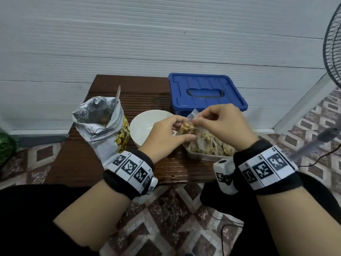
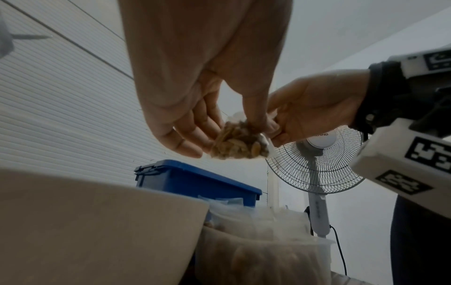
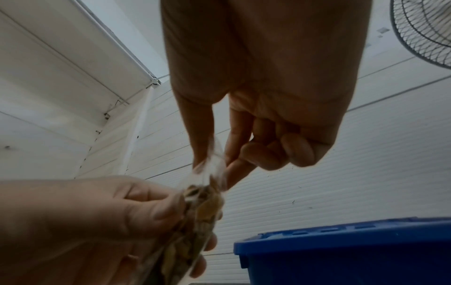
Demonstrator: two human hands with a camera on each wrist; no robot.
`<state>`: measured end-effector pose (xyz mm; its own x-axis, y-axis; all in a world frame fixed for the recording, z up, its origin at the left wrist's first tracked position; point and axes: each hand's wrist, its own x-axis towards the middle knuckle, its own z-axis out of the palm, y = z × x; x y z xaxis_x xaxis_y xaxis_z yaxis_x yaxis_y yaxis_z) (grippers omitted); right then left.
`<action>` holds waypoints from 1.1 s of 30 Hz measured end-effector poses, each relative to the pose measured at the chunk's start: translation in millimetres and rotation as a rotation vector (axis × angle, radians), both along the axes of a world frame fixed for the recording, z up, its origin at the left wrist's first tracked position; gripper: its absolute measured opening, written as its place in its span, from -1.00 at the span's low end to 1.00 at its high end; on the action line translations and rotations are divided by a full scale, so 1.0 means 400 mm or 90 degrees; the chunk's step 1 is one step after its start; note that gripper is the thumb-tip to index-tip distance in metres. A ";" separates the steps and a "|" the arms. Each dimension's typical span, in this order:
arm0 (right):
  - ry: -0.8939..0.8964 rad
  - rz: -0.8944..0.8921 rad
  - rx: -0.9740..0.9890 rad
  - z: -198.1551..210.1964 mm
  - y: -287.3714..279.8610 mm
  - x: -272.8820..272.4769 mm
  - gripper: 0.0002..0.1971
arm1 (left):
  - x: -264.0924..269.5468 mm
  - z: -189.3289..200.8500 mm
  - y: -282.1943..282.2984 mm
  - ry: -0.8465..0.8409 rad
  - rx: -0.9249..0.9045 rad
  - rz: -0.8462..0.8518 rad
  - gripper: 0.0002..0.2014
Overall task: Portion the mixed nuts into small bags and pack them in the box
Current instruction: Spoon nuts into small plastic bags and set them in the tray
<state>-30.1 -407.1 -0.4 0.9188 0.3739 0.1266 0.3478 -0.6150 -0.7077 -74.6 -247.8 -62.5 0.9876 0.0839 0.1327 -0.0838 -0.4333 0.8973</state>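
Here the left hand (image 1: 167,133) is cupping the filled small bag (image 1: 186,127) above the tray (image 1: 201,157), while the right hand (image 1: 217,121) is pinching its open top. Sealing well probably means running the pinch along the whole strip, keeping nuts clear. The blue box (image 1: 206,93) is sitting lidded behind.

Counted on the dark brown slatted wooden table (image 1: 147,93): one blue plastic lidded box (image 1: 206,93), one white round ceramic bowl (image 1: 145,124), one open silver foil pouch of mixed nuts (image 1: 103,122) with one metal spoon handle (image 1: 117,93) standing in it, and one clear shallow plastic tray (image 1: 203,156) of filled bags (too heaped to number). Held up between two hands: one small clear plastic bag of nuts (image 1: 186,126). Off to the right, one grey-grilled standing fan (image 1: 332,43).
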 end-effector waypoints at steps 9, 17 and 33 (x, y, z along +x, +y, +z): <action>-0.014 -0.177 0.013 -0.018 -0.074 0.049 -0.82 | 0.005 -0.022 0.009 0.034 0.050 0.023 -0.51; -0.085 -0.332 -0.110 -0.030 -0.147 0.075 -0.84 | 0.009 -0.023 0.010 0.060 0.070 0.030 -0.60; 0.025 -0.328 -0.210 -0.148 -0.131 0.092 -0.83 | 0.003 -0.031 0.019 0.077 0.076 0.041 -0.62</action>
<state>6.6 -459.4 -59.4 0.9935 -0.1054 0.0423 -0.0745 -0.8861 -0.4575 -73.3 -240.1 -74.9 0.9902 0.1376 0.0257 0.0531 -0.5388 0.8408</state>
